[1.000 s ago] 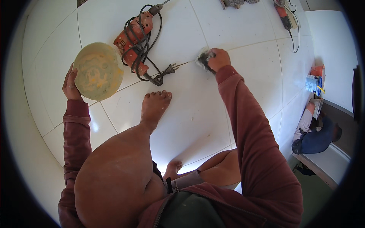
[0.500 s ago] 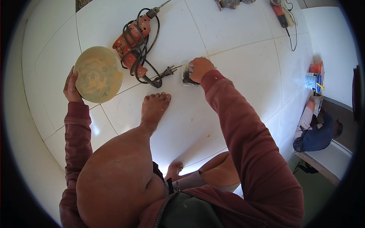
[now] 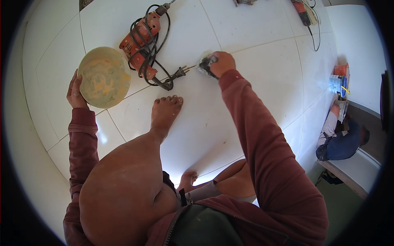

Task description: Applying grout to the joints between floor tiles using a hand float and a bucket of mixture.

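Observation:
My left hand grips the left rim of a round cream bowl smeared with pale, yellowish residue. My right hand is closed on a dark tool coated in whitish paste, held at the white tiled floor; its exact shape is partly hidden by my fingers. Just left of that tool lies a plug, on the black cord of a red drill with cable looped over it. My bare foot rests below the plug.
A smaller red power tool lies at the top right, near grey objects. A red bucket and blue-white can stand along the right side. Another person is low beside a ledge. A pale wall curves along the left.
My right hand with the tool has swept left and toward me, then moved back up away from me beside the plug. My left hand stays on the bowl.

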Motion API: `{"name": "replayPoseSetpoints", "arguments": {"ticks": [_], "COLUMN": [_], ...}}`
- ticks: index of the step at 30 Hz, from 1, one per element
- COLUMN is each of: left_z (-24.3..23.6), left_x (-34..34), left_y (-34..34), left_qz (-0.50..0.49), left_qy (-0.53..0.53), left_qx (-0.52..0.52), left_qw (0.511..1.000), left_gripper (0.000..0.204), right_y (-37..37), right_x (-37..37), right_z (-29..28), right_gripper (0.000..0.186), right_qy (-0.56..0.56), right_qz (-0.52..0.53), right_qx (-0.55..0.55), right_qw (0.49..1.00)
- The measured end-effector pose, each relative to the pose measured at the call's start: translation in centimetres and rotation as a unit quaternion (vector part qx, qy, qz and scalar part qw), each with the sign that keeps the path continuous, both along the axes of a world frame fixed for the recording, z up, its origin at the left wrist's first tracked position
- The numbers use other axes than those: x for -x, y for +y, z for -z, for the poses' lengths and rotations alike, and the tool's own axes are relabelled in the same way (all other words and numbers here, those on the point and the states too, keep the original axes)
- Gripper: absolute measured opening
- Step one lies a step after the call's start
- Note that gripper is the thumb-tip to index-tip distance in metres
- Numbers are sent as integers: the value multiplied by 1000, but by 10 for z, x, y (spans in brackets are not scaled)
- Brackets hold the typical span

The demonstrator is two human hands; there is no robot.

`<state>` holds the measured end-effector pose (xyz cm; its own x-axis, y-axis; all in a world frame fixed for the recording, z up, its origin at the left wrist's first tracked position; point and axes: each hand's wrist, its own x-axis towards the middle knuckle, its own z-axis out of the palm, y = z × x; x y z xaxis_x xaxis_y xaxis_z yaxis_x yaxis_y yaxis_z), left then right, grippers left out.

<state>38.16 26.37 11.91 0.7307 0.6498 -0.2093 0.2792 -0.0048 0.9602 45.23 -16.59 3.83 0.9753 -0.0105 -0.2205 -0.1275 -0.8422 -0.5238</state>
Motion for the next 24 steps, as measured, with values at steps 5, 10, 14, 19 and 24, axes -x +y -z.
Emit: {"name": "replayPoseSetpoints", "arguments": {"ticks": [5, 10, 14, 19, 24], "left_z": [13, 5, 10, -14, -27], "left_x": [4, 17, 36, 47, 44], "left_y": [9, 14, 45, 24, -4], "left_qz": [32, 26, 30, 34, 218], "left_qy": [-32, 3, 146, 137, 49], "left_qx": [-17, -7, -2, 19, 178], "left_qw": [999, 1000, 989, 990, 958], "left_gripper": [49, 52, 52, 52, 52], "right_y": [17, -79, -34, 25, -32], "right_x": [43, 64, 71, 121, 181], "right_z": [-14, -1, 7, -28, -73], "right_gripper": [30, 34, 33, 40, 43], "right_qy": [214, 149, 63, 363, 323], "right_qz": [-176, 227, 121, -64, 102], "right_qx": [11, -247, -39, -186, -273], "right_qw": [961, 930, 990, 911, 901]}}
